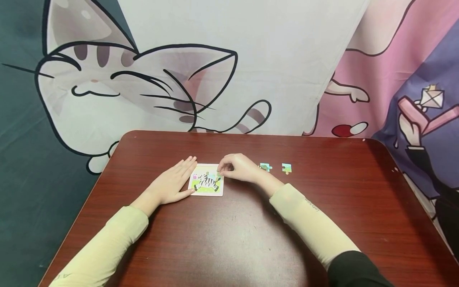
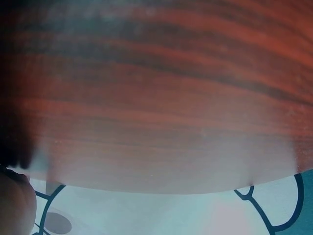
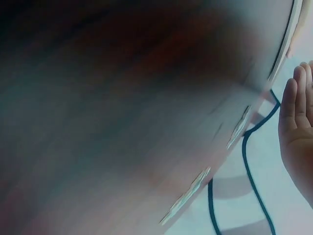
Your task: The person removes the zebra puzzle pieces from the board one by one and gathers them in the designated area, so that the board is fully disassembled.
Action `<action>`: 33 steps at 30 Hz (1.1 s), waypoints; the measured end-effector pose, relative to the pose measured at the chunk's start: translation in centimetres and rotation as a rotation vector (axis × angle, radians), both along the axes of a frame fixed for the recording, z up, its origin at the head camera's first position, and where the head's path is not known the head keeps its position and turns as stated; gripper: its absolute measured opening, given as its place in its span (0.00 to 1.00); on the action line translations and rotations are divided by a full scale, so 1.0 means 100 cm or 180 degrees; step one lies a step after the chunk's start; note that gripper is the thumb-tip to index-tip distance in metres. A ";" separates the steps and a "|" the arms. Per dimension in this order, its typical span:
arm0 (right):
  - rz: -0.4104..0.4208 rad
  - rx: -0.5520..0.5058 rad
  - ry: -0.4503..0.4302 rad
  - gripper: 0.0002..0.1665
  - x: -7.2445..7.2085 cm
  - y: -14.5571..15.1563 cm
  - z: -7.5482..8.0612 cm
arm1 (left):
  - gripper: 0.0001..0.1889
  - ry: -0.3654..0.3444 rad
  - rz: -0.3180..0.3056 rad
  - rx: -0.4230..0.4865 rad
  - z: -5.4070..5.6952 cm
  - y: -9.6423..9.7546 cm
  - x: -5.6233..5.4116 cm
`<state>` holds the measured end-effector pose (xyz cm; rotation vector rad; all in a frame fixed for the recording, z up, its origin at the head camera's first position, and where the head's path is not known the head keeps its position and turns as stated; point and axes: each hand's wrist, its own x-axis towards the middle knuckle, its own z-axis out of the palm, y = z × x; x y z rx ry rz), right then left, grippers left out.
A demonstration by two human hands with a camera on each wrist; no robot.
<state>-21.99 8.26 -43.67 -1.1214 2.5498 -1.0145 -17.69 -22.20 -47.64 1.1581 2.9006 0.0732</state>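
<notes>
A small zebra jigsaw puzzle (image 1: 206, 182) in a white-edged frame lies flat on the table. My left hand (image 1: 172, 184) rests at its left side with fingers straight, the fingertips by the upper left corner and the thumb along the lower left edge. Over the upper right corner, my right hand (image 1: 238, 167) pinches a puzzle piece (image 1: 218, 174) between thumb and fingers, mostly hidden by them. Two loose pieces lie to the right: one (image 1: 265, 167) partly behind the right hand, another (image 1: 286, 168) farther right. In the right wrist view, the right hand's curled fingers (image 3: 298, 117) show at the edge.
The reddish-brown wooden table (image 1: 222, 247) reaches back to a cloth printed with a cartoon cat (image 1: 89, 107). Something black (image 1: 448, 223) stands beyond the table's right edge. Mostly tabletop fills the left wrist view.
</notes>
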 end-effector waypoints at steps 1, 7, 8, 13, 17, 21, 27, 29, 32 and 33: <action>0.0022 0.0006 -0.0003 0.03 0.000 -0.003 0.000 | 0.48 0.0004 0.0000 0.0006 0.000 0.000 0.000; 0.0074 0.0057 -0.0064 0.04 -0.001 -0.020 0.000 | 0.48 0.0001 -0.0008 0.0042 -0.001 -0.001 0.000; 0.0075 0.0069 -0.0081 0.04 -0.002 -0.022 -0.001 | 0.48 -0.0014 -0.0002 0.0035 -0.001 -0.001 -0.001; 0.0100 0.0119 -0.0148 0.05 -0.004 -0.034 -0.002 | 0.48 -0.0052 0.0014 0.0008 0.000 -0.001 -0.001; 0.0114 0.0172 -0.0127 0.05 -0.006 -0.043 -0.003 | 0.48 -0.0032 -0.0001 -0.0001 0.001 0.000 -0.001; 0.0155 0.0211 -0.0072 0.07 -0.006 -0.053 -0.004 | 0.49 -0.0035 0.0003 0.0002 0.000 -0.001 0.001; 0.0166 0.0319 -0.0034 0.09 -0.007 -0.064 -0.006 | 0.48 0.0012 -0.0024 0.0031 -0.002 -0.002 0.001; 0.0158 0.0347 -0.0028 0.10 -0.007 -0.066 -0.006 | 0.48 0.0014 -0.0026 0.0024 -0.003 -0.002 0.000; 0.0164 0.0383 -0.0009 0.11 -0.008 -0.070 -0.006 | 0.49 0.0067 -0.0052 0.0025 -0.003 -0.001 -0.001; 0.0168 0.0403 0.0002 0.11 -0.008 -0.071 -0.006 | 0.49 0.0082 -0.0060 0.0018 -0.003 -0.001 -0.001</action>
